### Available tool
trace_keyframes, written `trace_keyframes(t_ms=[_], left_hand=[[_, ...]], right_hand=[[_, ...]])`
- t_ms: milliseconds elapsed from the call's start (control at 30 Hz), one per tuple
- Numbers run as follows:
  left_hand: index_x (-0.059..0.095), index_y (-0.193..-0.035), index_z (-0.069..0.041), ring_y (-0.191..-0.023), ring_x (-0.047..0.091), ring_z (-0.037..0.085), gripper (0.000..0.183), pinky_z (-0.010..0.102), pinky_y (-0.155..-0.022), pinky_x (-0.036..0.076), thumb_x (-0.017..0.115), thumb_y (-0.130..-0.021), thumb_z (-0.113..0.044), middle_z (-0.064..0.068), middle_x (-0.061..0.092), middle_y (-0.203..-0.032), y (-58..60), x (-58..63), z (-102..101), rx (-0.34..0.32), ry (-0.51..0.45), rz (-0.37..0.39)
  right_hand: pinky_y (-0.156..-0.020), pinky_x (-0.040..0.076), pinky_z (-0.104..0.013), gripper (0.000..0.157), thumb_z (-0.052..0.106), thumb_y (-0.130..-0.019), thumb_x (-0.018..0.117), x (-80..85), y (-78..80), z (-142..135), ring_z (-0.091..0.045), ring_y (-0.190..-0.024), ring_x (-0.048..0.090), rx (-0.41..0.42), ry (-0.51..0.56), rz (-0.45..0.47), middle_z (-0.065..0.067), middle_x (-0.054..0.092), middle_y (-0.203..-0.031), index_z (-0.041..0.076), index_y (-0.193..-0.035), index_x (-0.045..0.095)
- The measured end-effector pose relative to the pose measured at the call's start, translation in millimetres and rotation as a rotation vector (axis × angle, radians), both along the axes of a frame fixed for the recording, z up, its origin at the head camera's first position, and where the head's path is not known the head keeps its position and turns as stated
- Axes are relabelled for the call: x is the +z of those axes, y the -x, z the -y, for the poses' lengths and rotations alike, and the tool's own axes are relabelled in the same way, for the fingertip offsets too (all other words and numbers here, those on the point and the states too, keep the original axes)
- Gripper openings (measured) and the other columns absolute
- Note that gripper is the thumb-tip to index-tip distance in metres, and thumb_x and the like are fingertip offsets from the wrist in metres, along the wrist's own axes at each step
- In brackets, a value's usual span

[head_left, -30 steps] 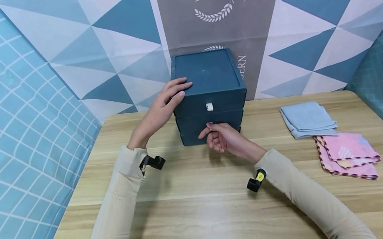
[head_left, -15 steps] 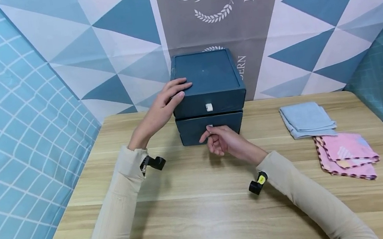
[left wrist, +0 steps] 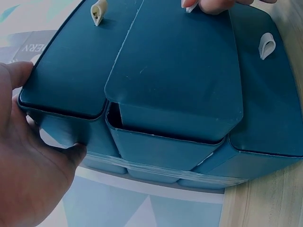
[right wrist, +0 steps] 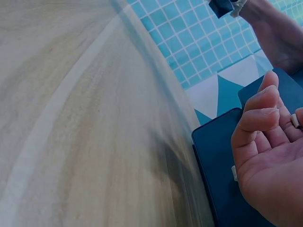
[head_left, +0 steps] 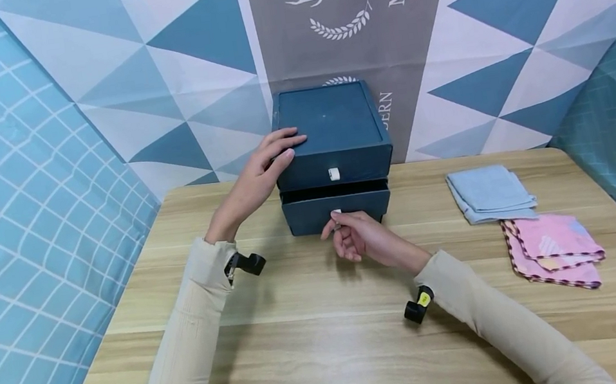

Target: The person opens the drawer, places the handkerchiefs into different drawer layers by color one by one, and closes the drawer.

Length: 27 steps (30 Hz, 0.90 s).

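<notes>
A dark blue drawer cabinet [head_left: 327, 118] stands against the back wall, with three drawers showing in the left wrist view. Its middle drawer [left wrist: 175, 71] is partly pulled out, and a dark gap shows above that drawer's front. My right hand [head_left: 363, 236] pinches the middle drawer's white pull tab [head_left: 336, 212] between thumb and index finger; the other fingers are loosely curled. My left hand [head_left: 259, 176] rests on the cabinet's upper left corner, its fingers extended over the top. White tabs also show on the top drawer [left wrist: 71, 61] and the bottom drawer [left wrist: 270, 90].
To the right on the wooden table [head_left: 317, 346] lies a folded light blue cloth [head_left: 489, 194]. A folded pink cloth [head_left: 555, 250] with a checkered edge lies just in front of it. Patterned sheets [head_left: 197, 57] cover the walls behind and beside the table.
The middle drawer has come forward out of the cabinet, widening the gap above its front. My right hand has moved slightly toward me with the tab. The left hand has stayed on the corner.
</notes>
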<state>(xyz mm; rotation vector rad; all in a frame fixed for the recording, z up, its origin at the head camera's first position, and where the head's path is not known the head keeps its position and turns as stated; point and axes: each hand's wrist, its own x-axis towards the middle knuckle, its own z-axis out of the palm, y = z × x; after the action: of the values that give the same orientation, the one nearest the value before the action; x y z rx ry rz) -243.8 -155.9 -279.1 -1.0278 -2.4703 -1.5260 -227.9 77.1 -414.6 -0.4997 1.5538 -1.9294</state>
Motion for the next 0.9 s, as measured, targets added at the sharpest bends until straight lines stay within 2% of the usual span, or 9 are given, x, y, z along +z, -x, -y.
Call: trace_keyframes(t_ms=[133, 567, 900], left_hand=[[0.049, -0.145, -0.001, -0.148, 0.022, 0.027, 0.040, 0.049, -0.115, 0.027, 0.040, -0.108, -0.014, 0.016, 0.029, -0.158, -0.3, 0.0, 0.0, 0.000, -0.005, -0.002], [0.049, -0.145, -0.001, -0.148, 0.022, 0.028, 0.040, 0.050, -0.115, 0.027, 0.039, -0.108, -0.014, 0.016, 0.029, -0.158, 0.8, -1.2, 0.1, 0.004, -0.003, -0.008], [0.051, -0.144, -0.002, -0.147, 0.025, 0.025, 0.039, 0.049, -0.115, 0.028, 0.040, -0.109, -0.016, 0.014, 0.031, -0.157, 1.0, -3.1, -1.1, 0.011, -0.002, -0.012]], right_hand=[[-0.047, 0.043, -0.023, 0.050, 0.044, -0.106, 0.042, 0.1, -2.2, 1.1, -0.013, -0.050, 0.051, -0.004, 0.000, 0.005, -0.006, 0.062, -0.066, 0.000, -0.109, 0.064], [-0.047, 0.043, -0.023, 0.051, 0.045, -0.106, 0.041, -1.6, -9.9, 0.9, -0.014, -0.050, 0.051, 0.027, 0.001, -0.009, -0.006, 0.062, -0.066, 0.000, -0.109, 0.063], [-0.045, 0.040, -0.023, 0.045, 0.040, -0.108, 0.039, -0.8, -22.8, -0.9, -0.013, -0.048, 0.050, 0.042, 0.017, 0.018, -0.005, 0.061, -0.064, 0.002, -0.105, 0.063]])
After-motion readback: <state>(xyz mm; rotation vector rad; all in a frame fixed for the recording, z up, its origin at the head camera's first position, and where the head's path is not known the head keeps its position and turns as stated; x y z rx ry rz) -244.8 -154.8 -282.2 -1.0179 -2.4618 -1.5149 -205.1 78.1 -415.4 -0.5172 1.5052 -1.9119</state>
